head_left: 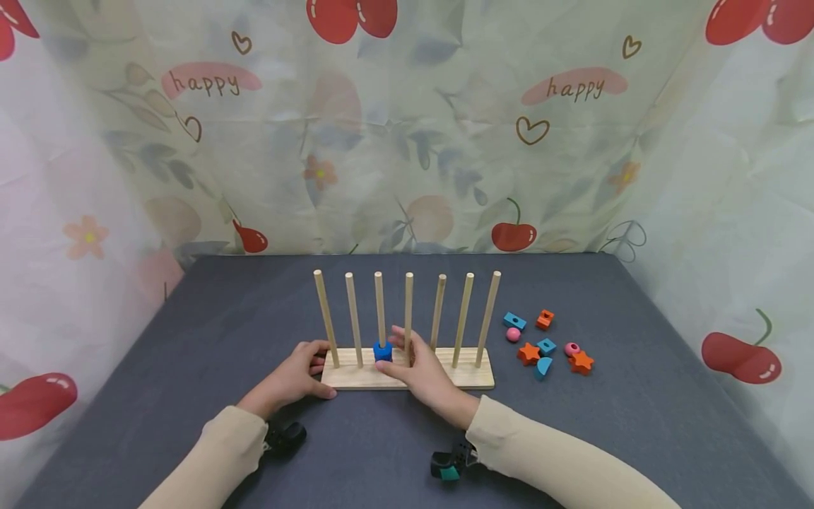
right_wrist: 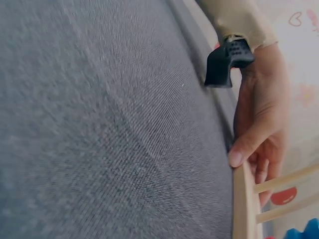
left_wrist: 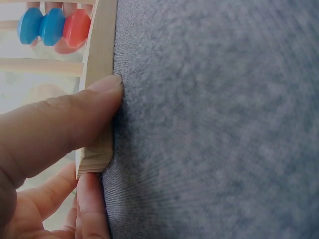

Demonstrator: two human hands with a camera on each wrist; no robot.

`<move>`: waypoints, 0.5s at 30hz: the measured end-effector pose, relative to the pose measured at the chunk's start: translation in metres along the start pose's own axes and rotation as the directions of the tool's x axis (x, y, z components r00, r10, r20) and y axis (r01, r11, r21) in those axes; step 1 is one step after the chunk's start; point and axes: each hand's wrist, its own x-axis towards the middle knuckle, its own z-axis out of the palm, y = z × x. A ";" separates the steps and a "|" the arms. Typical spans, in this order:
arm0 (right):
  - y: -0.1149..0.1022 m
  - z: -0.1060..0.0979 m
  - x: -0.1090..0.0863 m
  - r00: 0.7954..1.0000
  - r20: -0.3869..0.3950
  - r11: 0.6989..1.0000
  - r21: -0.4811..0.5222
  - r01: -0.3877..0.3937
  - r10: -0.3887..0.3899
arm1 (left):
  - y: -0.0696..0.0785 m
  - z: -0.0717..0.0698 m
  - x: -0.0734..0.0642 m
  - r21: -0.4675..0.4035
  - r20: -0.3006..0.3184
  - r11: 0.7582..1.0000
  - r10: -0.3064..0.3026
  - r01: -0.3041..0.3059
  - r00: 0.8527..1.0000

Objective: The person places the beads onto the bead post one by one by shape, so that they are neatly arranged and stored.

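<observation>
A pale wooden peg stand [head_left: 356,382] with several upright pegs stands before me. My left hand [head_left: 295,375] grips its left end, thumb [left_wrist: 102,92] on the front edge and fingers [left_wrist: 92,204] at the end face. That grip also shows in the right wrist view, where the left hand [right_wrist: 264,119] reaches in from above. On the third peg from the left, two blue beads [left_wrist: 41,26] are stacked over a red bead [left_wrist: 77,28]. My right hand [head_left: 426,371] holds this stack low on the peg, its thumb in front and fingers behind, partly hidden by the fourth peg.
Right of the stand lie loose pieces: orange stars [head_left: 581,363], blue blocks [head_left: 514,321], a blue half-round [head_left: 543,367], pink beads [head_left: 513,334] and an orange block [head_left: 545,319]. Dark cloth [head_left: 254,297] covers the table; a printed curtain [head_left: 394,141] hangs behind.
</observation>
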 end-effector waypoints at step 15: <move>-0.026 -0.042 -0.036 0.969 0.224 0.992 -0.094 -0.089 0.108 | 0.000 -0.001 0.000 0.008 0.012 1.000 -0.001 0.001 1.000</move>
